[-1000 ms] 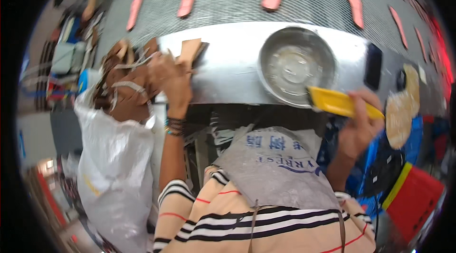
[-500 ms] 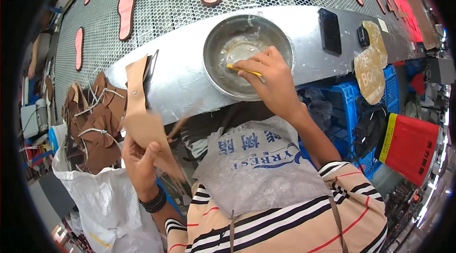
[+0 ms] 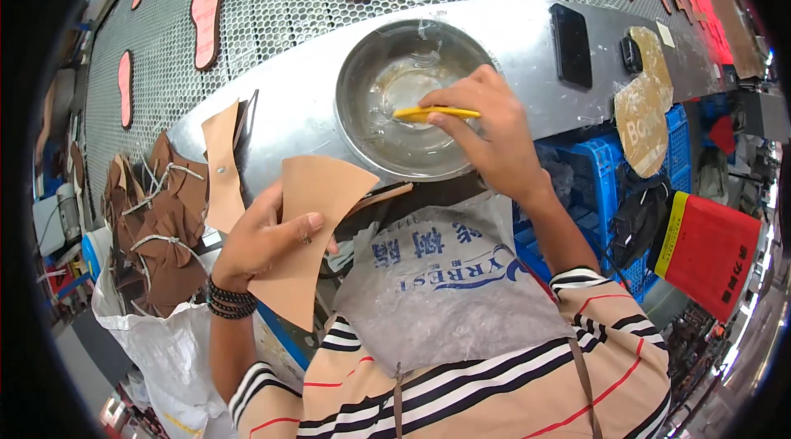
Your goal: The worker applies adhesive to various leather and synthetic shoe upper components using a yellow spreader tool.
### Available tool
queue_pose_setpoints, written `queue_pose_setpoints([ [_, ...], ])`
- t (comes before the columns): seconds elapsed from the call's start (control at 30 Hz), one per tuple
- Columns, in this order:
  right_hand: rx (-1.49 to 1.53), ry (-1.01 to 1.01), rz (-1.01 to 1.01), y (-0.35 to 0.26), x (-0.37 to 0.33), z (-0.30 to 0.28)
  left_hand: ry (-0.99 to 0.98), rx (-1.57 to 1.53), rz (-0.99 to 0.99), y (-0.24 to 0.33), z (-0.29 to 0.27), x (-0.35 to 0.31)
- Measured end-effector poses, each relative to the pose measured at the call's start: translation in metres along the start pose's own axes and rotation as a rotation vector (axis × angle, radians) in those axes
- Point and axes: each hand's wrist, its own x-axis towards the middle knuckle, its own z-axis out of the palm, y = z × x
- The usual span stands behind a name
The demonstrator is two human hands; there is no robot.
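My left hand [image 3: 254, 243] grips a tan leather piece [image 3: 321, 200], thumb pressed flat on its face. Beyond its right edge shows a thin strip [image 3: 383, 196], perhaps the edge of another piece; my fingers behind are partly hidden. In my right hand [image 3: 498, 138], pinched between thumb and fingers, is a slim yellow tool [image 3: 449, 112]; its kind is unclear. The tool's tip is over the round metal bowl [image 3: 356, 105], which has whitish smears and something shiny inside. Left of the bowl lies another tan leather piece [image 3: 221, 154] with a small spot.
Bundles of brown pieces [image 3: 169, 262] tied with cord fill a white sack [image 3: 165, 356] at left. A phone [image 3: 572, 47] and a foot-shaped template [image 3: 643, 122] lie on the metal ledge [image 3: 527, 35]. Behind is a mesh surface [image 3: 272, 10] with pink insoles [image 3: 206, 23]. Blue crates [image 3: 606, 167] stand right.
My left hand has brought the leather piece up and right, turning its face into view beside the bowl. The yellow tool has tilted more level in my right hand. The view has shifted slightly.
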Motion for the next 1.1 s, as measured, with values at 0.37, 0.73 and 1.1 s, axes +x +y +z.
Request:
queue_pose_setpoints([
  [0.37, 0.273, -0.056, -0.121, -0.003, 0.031, -0.029, -0.357, -0.068, -0.265, 0.021, -0.008, 0.031],
  [0.73, 0.278, -0.406, -0.358, -0.012, 0.045, -0.028, -0.257, -0.098, -0.146, 0.007, -0.007, 0.023],
  [1.1, 0.049, -0.028, -0.189, 0.0, 0.025, -0.004, 0.568, -0.116, 0.189, -0.012, 0.033, 0.0],
])
